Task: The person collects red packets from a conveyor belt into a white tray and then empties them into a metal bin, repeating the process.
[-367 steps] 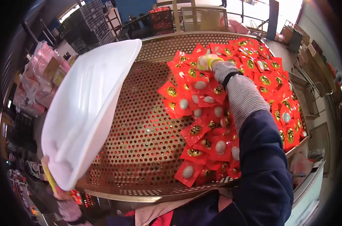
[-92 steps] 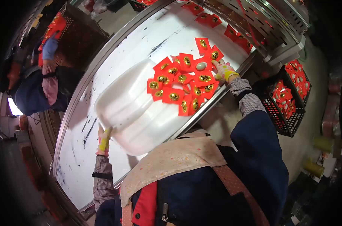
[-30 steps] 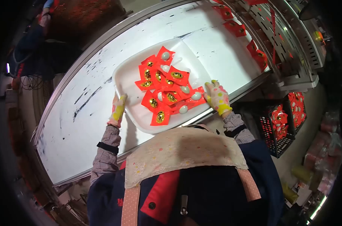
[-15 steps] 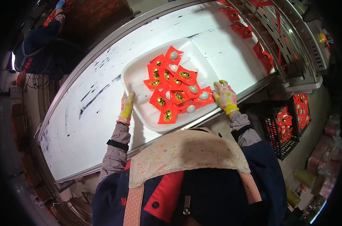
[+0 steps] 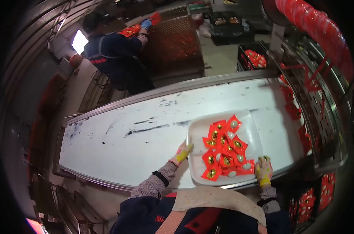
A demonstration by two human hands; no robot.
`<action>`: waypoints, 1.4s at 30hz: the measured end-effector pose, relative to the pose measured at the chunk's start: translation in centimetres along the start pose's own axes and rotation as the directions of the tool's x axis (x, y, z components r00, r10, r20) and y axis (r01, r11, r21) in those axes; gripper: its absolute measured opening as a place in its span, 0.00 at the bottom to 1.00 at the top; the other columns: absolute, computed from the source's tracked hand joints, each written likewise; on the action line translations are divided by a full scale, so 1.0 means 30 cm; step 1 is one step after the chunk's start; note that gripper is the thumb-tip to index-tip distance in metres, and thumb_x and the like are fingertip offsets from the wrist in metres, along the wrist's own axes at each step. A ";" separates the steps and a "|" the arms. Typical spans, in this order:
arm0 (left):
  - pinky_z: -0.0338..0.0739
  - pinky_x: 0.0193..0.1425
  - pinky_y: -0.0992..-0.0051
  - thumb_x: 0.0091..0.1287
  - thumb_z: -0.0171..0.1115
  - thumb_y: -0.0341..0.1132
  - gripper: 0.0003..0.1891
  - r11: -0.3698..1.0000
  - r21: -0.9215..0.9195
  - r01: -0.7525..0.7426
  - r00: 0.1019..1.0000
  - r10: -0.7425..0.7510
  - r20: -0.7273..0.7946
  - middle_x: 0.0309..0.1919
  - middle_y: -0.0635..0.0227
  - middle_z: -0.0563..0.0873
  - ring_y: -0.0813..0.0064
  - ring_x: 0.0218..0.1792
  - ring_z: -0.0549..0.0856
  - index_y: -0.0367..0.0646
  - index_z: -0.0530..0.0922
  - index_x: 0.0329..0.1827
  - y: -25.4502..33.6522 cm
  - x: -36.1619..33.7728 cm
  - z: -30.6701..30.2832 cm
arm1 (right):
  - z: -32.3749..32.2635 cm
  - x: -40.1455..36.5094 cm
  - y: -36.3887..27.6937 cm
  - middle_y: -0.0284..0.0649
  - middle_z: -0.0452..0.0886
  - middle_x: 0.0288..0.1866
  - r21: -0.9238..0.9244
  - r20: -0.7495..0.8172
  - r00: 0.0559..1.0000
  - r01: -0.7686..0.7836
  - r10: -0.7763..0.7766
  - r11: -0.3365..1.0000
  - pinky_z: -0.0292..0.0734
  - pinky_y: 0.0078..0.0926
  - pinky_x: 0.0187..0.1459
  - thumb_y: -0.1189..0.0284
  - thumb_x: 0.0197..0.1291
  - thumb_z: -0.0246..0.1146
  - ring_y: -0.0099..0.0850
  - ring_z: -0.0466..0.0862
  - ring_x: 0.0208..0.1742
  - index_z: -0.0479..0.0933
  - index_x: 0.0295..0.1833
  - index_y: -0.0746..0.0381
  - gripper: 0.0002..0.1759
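White tub (image 5: 251,136) of red packets (image 5: 225,150), sides gripped by both hands (image 5: 182,152) (image 5: 264,171), stands near black crate (image 5: 294,208).

The tub (image 5: 253,136) sits on the table (image 5: 103,156), toward the right, with packets (image 5: 225,151) in it; behind the table, a person (image 5: 120,58) stands left and a crate (image 5: 242,62) right

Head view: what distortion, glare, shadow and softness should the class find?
Head view: corners are black and the near metal rail bows; head view, upper left: a white patch glares; head view: shade dims the white tabletop at right; head view: the red packets carry lettering too soft to read.
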State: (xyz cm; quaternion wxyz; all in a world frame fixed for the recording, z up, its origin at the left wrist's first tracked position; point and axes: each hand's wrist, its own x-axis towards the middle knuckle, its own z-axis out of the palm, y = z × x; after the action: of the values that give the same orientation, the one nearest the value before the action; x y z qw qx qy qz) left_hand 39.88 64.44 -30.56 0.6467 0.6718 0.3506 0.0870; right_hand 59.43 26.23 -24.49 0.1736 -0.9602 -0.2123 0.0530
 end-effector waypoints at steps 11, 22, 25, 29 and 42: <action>0.79 0.29 0.71 0.64 0.57 0.49 0.28 0.980 0.116 0.159 0.987 -0.161 0.002 0.39 0.65 0.82 0.71 0.38 0.82 0.50 0.68 0.66 -0.021 -0.054 0.044 | 0.015 -0.051 0.050 0.45 0.71 0.61 -0.038 0.006 1.000 0.015 -0.014 0.999 0.76 0.41 0.54 0.67 0.57 0.63 0.47 0.77 0.56 0.73 0.61 0.54 0.24; 0.78 0.43 0.70 0.62 0.60 0.51 0.41 0.979 0.092 0.184 0.983 -0.182 -0.034 0.49 0.57 0.82 0.65 0.44 0.83 0.48 0.55 0.76 -0.006 -0.135 0.062 | 0.028 -0.015 0.083 0.50 0.72 0.54 -0.119 0.110 0.993 0.041 -0.028 0.992 0.76 0.43 0.51 0.65 0.58 0.61 0.49 0.80 0.50 0.63 0.71 0.52 0.33; 0.77 0.53 0.68 0.60 0.63 0.48 0.45 0.968 0.246 -0.046 0.984 0.087 -0.158 0.54 0.51 0.80 0.60 0.53 0.81 0.44 0.51 0.77 -0.034 -0.153 0.126 | 0.014 0.003 0.104 0.50 0.72 0.54 -0.147 0.163 0.987 0.026 -0.002 0.989 0.76 0.44 0.50 0.64 0.58 0.61 0.50 0.80 0.49 0.61 0.72 0.51 0.35; 0.69 0.66 0.67 0.61 0.62 0.49 0.46 0.935 0.350 -0.057 0.936 0.172 -0.306 0.59 0.45 0.76 0.54 0.61 0.77 0.45 0.47 0.78 -0.005 -0.395 0.168 | -0.015 0.074 0.139 0.55 0.71 0.58 -0.134 0.178 0.979 0.127 -0.102 0.983 0.74 0.46 0.52 0.63 0.60 0.59 0.55 0.78 0.53 0.57 0.74 0.57 0.37; 0.70 0.52 0.58 0.58 0.58 0.51 0.25 0.653 0.742 -0.154 0.962 0.270 -0.039 0.36 0.62 0.86 0.59 0.41 0.84 0.52 0.77 0.58 -0.184 -0.729 0.435 | 0.089 0.243 -0.356 0.57 0.70 0.60 0.062 0.123 0.696 0.706 -0.707 0.706 0.73 0.47 0.55 0.62 0.59 0.60 0.57 0.76 0.56 0.56 0.73 0.58 0.38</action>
State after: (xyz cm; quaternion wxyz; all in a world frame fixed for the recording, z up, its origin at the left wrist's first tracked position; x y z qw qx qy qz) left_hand 29.17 40.68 -30.25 0.2814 0.9020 0.3211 0.0633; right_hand 61.40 39.24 -23.38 0.1704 -0.7983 -0.5755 0.0497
